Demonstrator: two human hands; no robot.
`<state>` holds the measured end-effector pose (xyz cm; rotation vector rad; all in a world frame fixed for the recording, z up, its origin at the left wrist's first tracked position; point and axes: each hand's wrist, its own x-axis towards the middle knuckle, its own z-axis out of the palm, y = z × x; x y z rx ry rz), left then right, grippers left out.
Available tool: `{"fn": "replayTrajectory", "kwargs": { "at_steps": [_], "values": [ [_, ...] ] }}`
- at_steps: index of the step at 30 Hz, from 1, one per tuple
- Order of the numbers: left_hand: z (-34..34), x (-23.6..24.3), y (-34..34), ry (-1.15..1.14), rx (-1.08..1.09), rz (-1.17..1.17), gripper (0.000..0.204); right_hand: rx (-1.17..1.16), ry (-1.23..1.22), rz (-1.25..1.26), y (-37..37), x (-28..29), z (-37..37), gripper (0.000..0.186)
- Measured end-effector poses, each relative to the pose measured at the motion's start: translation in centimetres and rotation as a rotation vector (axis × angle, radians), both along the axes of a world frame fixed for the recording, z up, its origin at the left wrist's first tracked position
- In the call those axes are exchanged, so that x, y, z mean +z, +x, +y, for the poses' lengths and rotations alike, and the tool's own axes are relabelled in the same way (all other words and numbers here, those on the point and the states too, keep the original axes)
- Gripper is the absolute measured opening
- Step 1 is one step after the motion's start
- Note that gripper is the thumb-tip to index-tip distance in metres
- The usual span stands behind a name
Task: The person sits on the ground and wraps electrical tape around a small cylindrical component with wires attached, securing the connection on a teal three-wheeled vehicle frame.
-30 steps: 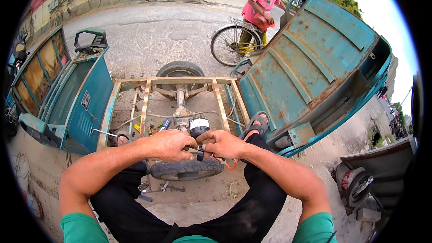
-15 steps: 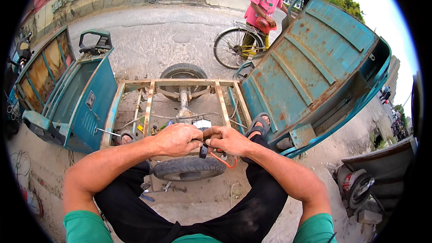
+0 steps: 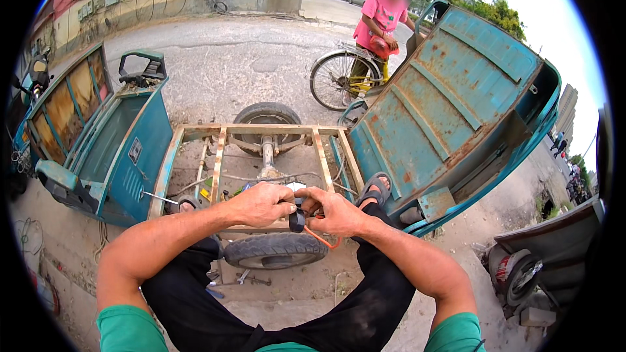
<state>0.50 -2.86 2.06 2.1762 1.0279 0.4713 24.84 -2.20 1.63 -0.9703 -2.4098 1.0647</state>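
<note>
Above the open frame, my hands are brought together with the fingers bent. My left hand [image 3: 267,205] is closed, its thumb at a small black roll [image 3: 297,221] that looks like electrical tape. My right hand [image 3: 336,212] pinches beside it, and an orange cable [image 3: 323,239] loops out beneath its fingers. The fingers hide just where tape and cable meet. Behind my hands lies the pale, partly rusty vehicle frame [image 3: 261,129], with an axle [image 3: 268,155] between a far wheel [image 3: 267,114] and a near wheel [image 3: 276,251].
A tipped, rusty teal body [image 3: 450,85] stands at right, a teal front section [image 3: 124,150] at left. Wrenches [image 3: 243,276] lie on the ground by the near wheel. Beyond, a person in pink [image 3: 378,19] stands with a yellow bicycle [image 3: 345,78]. My sandalled foot [image 3: 376,189] is beside the frame.
My right hand's fingers have opened slightly and shifted a little from the left hand's. The black roll shows more plainly between them. The view has tilted slightly.
</note>
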Motion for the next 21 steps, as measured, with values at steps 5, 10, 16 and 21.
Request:
{"fn": "replayTrajectory", "kwargs": {
  "at_steps": [5,10,16,21],
  "values": [
    [0.5,-0.2,-0.6,-0.106,0.006,0.013,0.028,0.018,0.117,-0.084,-0.4,-0.3,-0.4,0.063],
    [1.0,-0.4,-1.1,0.082,-0.05,0.167,0.027,0.075,0.42,-0.175,1.2,1.7,-0.8,0.067],
    [1.5,-0.6,-2.3,0.093,-0.015,0.154,0.027,-0.151,0.643,-0.455,5.5,12.3,2.1,0.069],
    [1.5,-1.0,-2.9,0.101,-0.039,0.137,0.026,-0.469,1.004,-0.522,8.8,23.5,4.2,0.063]
  ]
}}
